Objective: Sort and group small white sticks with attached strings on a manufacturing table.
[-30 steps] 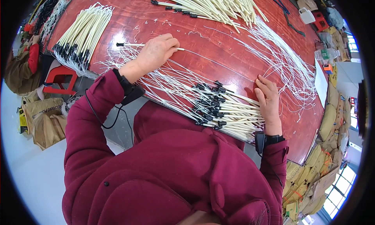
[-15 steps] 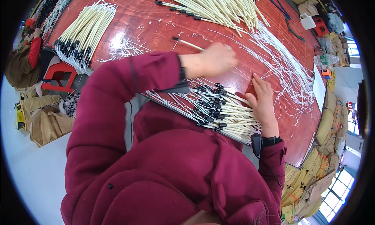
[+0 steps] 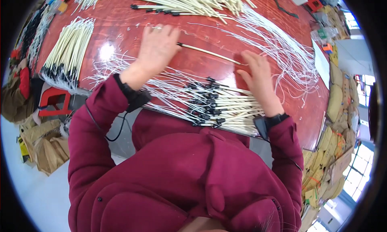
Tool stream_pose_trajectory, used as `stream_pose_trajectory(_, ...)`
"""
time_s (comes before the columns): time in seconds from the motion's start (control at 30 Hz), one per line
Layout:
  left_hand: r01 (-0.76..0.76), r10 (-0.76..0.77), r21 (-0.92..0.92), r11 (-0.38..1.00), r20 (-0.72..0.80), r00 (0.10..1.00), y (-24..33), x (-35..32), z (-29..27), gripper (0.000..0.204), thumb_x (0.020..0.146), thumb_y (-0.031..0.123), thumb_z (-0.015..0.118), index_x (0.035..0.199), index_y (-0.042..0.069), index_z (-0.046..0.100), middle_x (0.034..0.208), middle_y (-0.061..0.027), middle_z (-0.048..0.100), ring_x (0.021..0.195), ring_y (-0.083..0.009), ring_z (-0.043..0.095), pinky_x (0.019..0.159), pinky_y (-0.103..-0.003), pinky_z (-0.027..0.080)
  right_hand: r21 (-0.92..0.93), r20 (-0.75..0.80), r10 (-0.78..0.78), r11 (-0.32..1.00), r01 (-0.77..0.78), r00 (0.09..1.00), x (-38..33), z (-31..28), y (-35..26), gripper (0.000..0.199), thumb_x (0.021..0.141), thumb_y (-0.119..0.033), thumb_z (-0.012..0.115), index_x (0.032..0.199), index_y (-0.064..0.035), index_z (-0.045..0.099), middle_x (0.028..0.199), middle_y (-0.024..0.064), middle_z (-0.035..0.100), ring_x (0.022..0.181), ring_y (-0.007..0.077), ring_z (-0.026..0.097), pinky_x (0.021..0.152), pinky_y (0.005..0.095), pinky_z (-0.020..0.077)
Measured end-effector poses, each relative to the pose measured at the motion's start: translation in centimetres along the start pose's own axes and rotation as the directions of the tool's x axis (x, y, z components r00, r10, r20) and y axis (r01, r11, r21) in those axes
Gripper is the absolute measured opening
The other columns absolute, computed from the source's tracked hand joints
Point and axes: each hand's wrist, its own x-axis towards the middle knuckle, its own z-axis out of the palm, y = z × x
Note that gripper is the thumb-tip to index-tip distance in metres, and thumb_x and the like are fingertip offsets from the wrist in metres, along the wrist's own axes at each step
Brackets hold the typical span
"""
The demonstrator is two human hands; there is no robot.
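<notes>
A slim cream stick point(image 3: 209, 53) with a black tip spans the gap between my hands above the red table. My left hand point(image 3: 158, 46) is closed at its black end, thumb against the tip; the fingertips' exact hold is partly hidden. My right hand point(image 3: 258, 75) is open, its fingers spread beside the stick's plain end, where a white string shows. Just in front of me lies a row of cream sticks point(image 3: 238, 107) with black caps, their white strings point(image 3: 165, 87) trailing left under my left wrist.
A big pile of cream sticks point(image 3: 201, 2) lies at the far side, with loose white strings point(image 3: 282, 50) to its right. Another bundle point(image 3: 70, 46) sits at the left edge. A red stool point(image 3: 54, 101) stands beyond it. Stacked sacks point(image 3: 336, 99) line the right.
My left hand has swung left from over the stick's middle to its black tip. My right hand stays open by the other end. The whole view has shifted slightly.
</notes>
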Motion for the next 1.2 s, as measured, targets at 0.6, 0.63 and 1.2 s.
stream_pose_trajectory(0.6, 0.459, -0.456, -0.029, 0.888, -0.186, 0.87, -21.2, -11.1, -5.9, 0.029, 0.101, 0.031, 0.055, 0.101, 0.005, 0.068, 0.087, -0.025, 0.067, 0.083, -0.0464, 0.065, 0.071, -0.053, 0.05, 0.13, 0.091, -0.062, 0.99, 0.05, 0.994, -1.7, -5.6, -0.8, 0.012, 0.072, -0.004, 0.068, 0.078, -0.0071, 0.058, 0.082, 0.0063, 0.062, 0.084, 0.0266, 0.057, 0.081, 0.0391, 0.0415)
stream_pose_trajectory(0.63, 0.499, -0.494, 0.037, 0.866, -0.102, 0.864, -21.6, -12.1, -6.1, 0.029, 0.1, 0.03, 0.055, 0.102, 0.004, 0.068, 0.088, -0.0256, 0.067, 0.084, -0.046, 0.065, 0.073, -0.052, 0.05, 0.145, 0.091, -0.059, 0.988, 0.045, 0.994, -2.3, -6.4, -0.9, 0.013, 0.072, -0.004, 0.068, 0.077, -0.007, 0.057, 0.082, 0.0062, 0.062, 0.084, 0.0264, 0.056, 0.081, 0.0392, 0.0412)
stream_pose_trajectory(1.2, -0.351, 0.457, -0.573, 0.74, 0.046, 0.888, 10.9, 5.4, 1.0, 0.025, 0.087, 0.021, 0.071, 0.102, 0.003, 0.064, 0.099, -0.0138, 0.063, 0.096, -0.0349, 0.063, 0.082, -0.045, 0.052, 0.099, 0.083, 0.183, 0.977, -0.191, 0.98, -6.8, -7.6, 1.2, 0.019, 0.089, -0.011, 0.067, 0.105, -0.0032, 0.067, 0.103, 0.0096, 0.066, 0.095, 0.0284, 0.058, 0.089, 0.04, 0.0429)
